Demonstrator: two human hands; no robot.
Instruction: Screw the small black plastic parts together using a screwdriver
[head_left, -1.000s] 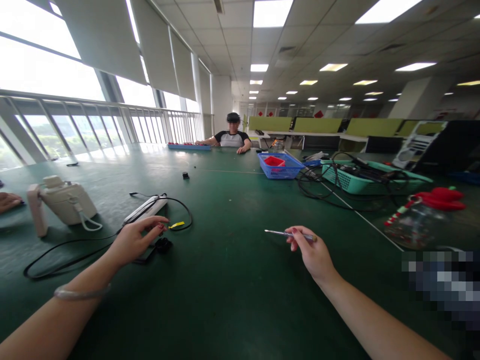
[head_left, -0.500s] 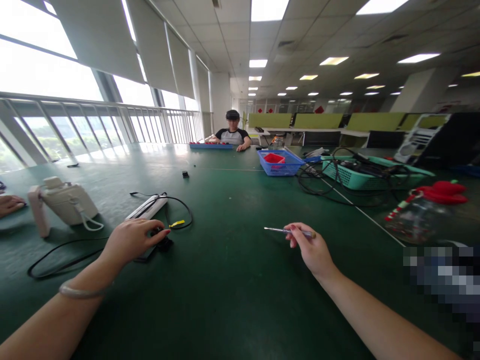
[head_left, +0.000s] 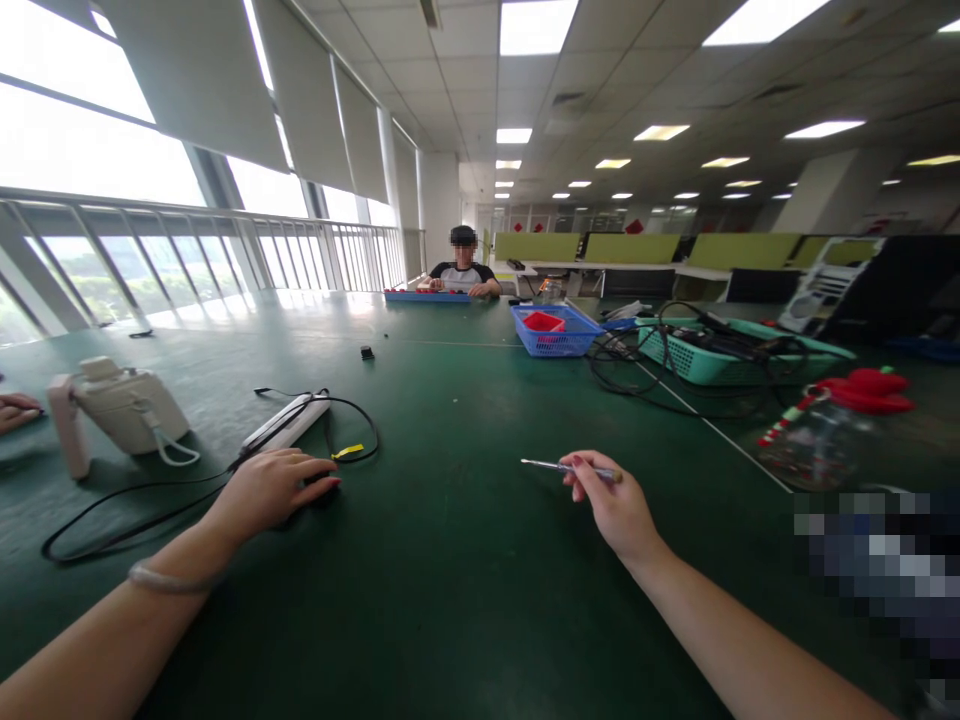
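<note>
My left hand is low over the green table, its fingers curled over a small black object. Most of that object is hidden beneath the palm, so its kind is unclear. Just beyond this hand lies a white power strip with a black cable looped around it. A yellow tag is on the cable. My right hand holds a slim screwdriver between thumb and fingers, above the table, with its tip pointing left.
A beige bottle stands at left, near another person's hand. A small black block lies farther back. A blue basket, a green basket with cables and a red-lidded jar are at right. Someone sits opposite.
My left hand has lowered and flattened over the black object, covering more of it. The screwdriver stays in my right hand at about the same place. The view has shifted slightly.
</note>
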